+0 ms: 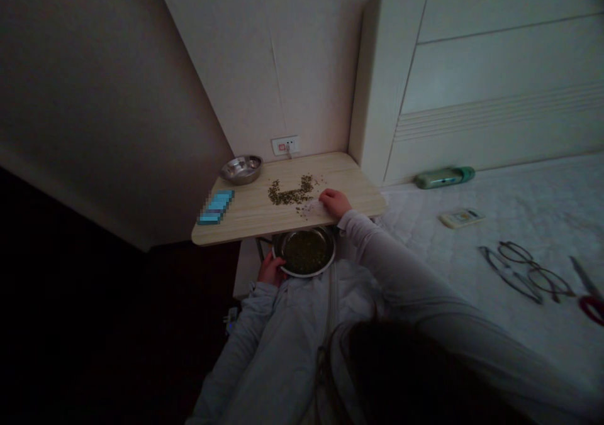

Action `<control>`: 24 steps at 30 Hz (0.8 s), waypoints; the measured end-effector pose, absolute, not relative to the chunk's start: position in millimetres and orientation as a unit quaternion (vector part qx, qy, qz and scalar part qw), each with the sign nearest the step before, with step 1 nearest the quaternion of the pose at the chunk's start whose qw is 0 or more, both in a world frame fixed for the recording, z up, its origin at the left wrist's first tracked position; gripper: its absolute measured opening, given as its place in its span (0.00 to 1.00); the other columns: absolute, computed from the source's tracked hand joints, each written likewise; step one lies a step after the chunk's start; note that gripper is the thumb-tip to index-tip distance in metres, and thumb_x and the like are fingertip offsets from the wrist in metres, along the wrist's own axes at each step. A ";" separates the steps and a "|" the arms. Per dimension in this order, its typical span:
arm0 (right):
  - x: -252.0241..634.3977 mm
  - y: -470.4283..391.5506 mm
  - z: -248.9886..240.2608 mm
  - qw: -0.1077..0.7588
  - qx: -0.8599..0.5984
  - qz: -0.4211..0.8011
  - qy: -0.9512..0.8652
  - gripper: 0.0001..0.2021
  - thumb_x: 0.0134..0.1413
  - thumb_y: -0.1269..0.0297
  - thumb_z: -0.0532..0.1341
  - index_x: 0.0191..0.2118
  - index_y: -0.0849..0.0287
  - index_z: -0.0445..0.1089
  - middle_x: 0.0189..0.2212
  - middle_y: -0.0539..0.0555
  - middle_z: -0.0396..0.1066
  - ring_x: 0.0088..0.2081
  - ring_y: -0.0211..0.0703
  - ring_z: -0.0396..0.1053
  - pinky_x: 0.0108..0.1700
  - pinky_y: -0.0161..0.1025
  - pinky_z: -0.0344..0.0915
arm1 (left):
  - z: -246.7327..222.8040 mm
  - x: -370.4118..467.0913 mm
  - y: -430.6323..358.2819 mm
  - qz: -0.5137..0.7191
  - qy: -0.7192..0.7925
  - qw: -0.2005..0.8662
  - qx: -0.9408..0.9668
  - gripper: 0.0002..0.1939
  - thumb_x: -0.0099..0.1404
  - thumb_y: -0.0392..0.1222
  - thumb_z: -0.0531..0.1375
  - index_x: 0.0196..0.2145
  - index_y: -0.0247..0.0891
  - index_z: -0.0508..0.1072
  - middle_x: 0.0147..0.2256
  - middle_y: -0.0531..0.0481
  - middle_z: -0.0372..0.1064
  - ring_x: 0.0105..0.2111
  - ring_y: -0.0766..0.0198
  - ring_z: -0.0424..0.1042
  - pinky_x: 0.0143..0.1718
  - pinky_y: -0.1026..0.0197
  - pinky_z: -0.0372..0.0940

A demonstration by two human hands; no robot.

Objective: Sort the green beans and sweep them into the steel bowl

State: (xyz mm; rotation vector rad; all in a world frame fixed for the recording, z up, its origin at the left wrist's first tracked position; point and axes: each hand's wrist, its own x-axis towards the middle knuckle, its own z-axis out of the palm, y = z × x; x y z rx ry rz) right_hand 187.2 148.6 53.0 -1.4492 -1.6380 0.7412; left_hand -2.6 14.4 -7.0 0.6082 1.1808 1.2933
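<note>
My left hand (pixel 272 270) grips the left rim of a round metal bowl (pixel 333 249), held just under the table's front edge above my lap. Small dark green grains (pixel 306 251), perhaps beans, lie inside it. Loose grains of the same kind (pixel 287 197) are spread in a curved patch on the small wooden table (pixel 245 214). My right hand (pixel 335 202) rests at the right of this patch with its fingers closed. A pale, blurred patch shows by the fingertips; whether it is something held I cannot make out.
A second metal bowl (pixel 242 170) and a phone with a blurred screen (pixel 216 207) stand at the table's left. On the bed (pixel 415 242) to the right lie a green bottle (pixel 444 177), a pale remote-like device (pixel 461 217), glasses (pixel 533 268) and red-handled scissors (pixel 589 293).
</note>
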 end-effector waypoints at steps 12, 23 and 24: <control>186.8 148.6 53.8 0.405 -0.585 0.269 -0.649 0.10 0.36 0.62 0.49 0.22 0.61 0.63 0.17 0.47 0.60 0.22 0.32 0.55 0.26 0.31 0.51 | -6.3 -2.6 14.0 0.558 0.512 0.595 0.270 0.19 0.38 0.31 0.54 0.33 0.37 0.63 0.14 0.60 0.58 0.10 0.74 0.55 0.08 0.70 0.47; 188.2 146.3 57.2 0.405 -0.576 0.299 -0.644 0.10 0.36 0.62 0.49 0.21 0.61 0.63 0.14 0.46 0.58 0.21 0.31 0.55 0.25 0.30 0.51 | -8.0 -3.0 14.4 0.556 0.512 0.595 0.272 0.19 0.39 0.31 0.53 0.33 0.37 0.62 0.13 0.61 0.56 0.09 0.74 0.54 0.08 0.71 0.46; 188.1 146.2 57.2 0.405 -0.576 0.297 -0.645 0.10 0.36 0.62 0.49 0.21 0.61 0.63 0.14 0.46 0.58 0.21 0.31 0.55 0.25 0.30 0.50 | -7.3 -2.7 14.0 0.557 0.513 0.594 0.272 0.19 0.39 0.31 0.53 0.33 0.37 0.62 0.13 0.61 0.57 0.09 0.74 0.54 0.08 0.71 0.46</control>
